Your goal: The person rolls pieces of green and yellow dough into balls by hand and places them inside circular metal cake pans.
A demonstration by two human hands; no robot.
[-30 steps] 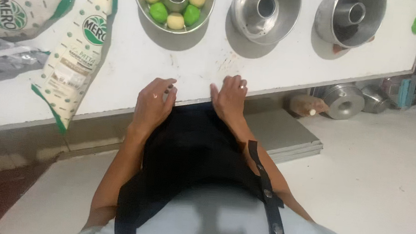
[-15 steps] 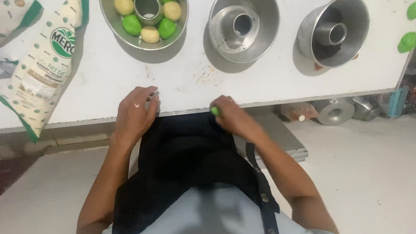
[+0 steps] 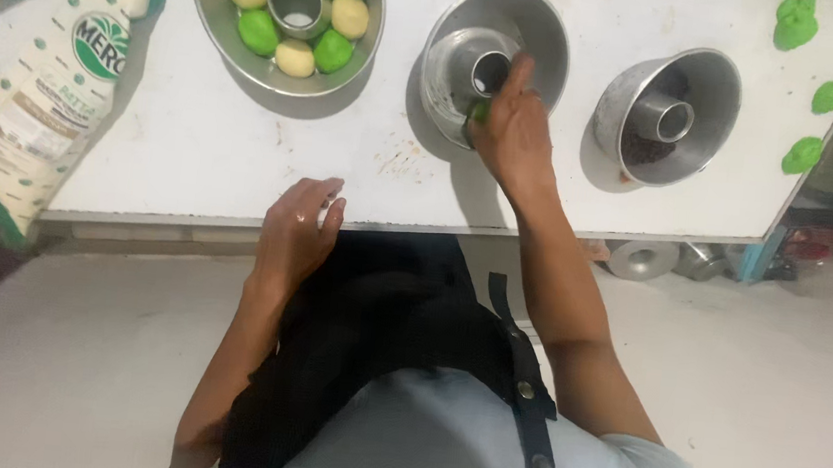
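- Since before, right hand (image 3: 511,127) has reached from table edge to middle ring pan (image 3: 492,60).
- Green dough ball (image 3: 477,112) sits pinched under its fingers, seemingly.
- Left hand (image 3: 298,229) rests loosely curled, empty, on table (image 3: 193,144).

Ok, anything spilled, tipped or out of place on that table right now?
Both empty ring pans lie tilted, not flat: the middle pan, where the right hand holds green dough, and the right pan, with dark crumbs inside. Brownish specks dot the table.

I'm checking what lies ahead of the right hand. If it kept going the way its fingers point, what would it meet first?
Probably the centre tube of the middle ring pan: the right hand, holding a green dough piece, already reaches over that pan's rim. Depth is unclear.
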